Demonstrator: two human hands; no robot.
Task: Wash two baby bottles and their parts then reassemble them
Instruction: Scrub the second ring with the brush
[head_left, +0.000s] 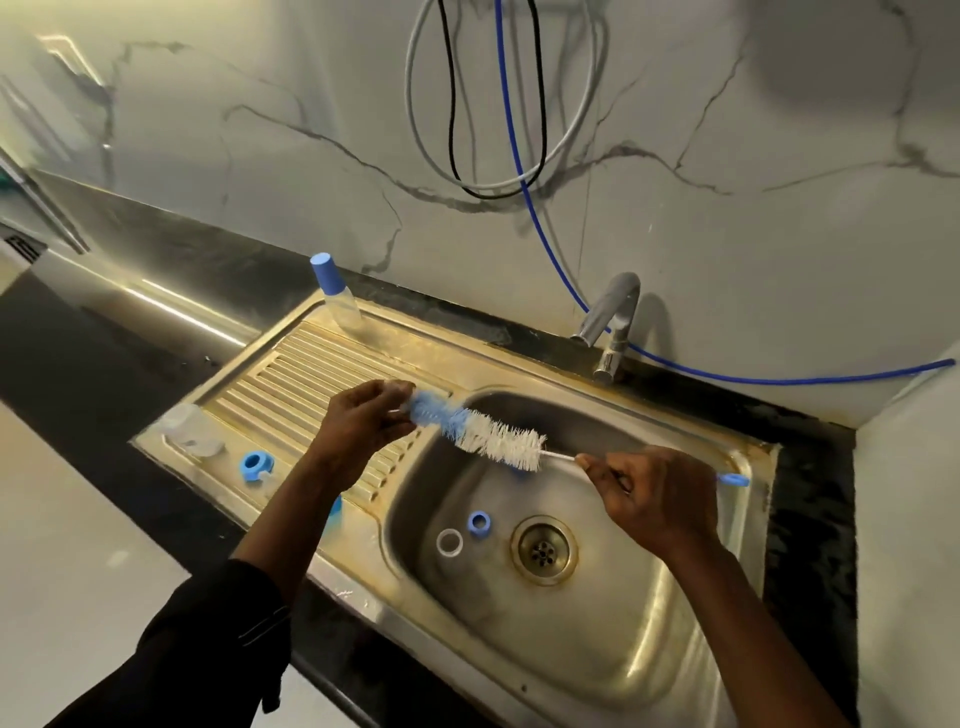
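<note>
Right now the washing is going on, I think, not the putting together. The big steel sink (649, 649) carries it all, and no water comes from the tap (610, 322) at its far edge.

Where the ribbed draining side (291, 374) meets the bowl, the left hand (363, 415) curls its fingers round the blue tip of the bottle brush (488, 434). Maybe it holds a small clear part there too. It is blurry, so I cannot tell. The right hand (649, 499) pinches the thin brush handle over the bowl.

One bottle (337, 296) with its blue cap on stands at the far edge of the draining side. A clear cup-like piece (192, 428) sits at the left corner, with a blue ring (254, 464) just beside it. Another blue ring (479, 522) and a white ring (449, 543) lie in the bowl near the drain.

Next, I guess, the brush must twist gently, and then the tap needs turning on for a rinse. Something blue hides behind the left arm.
</note>
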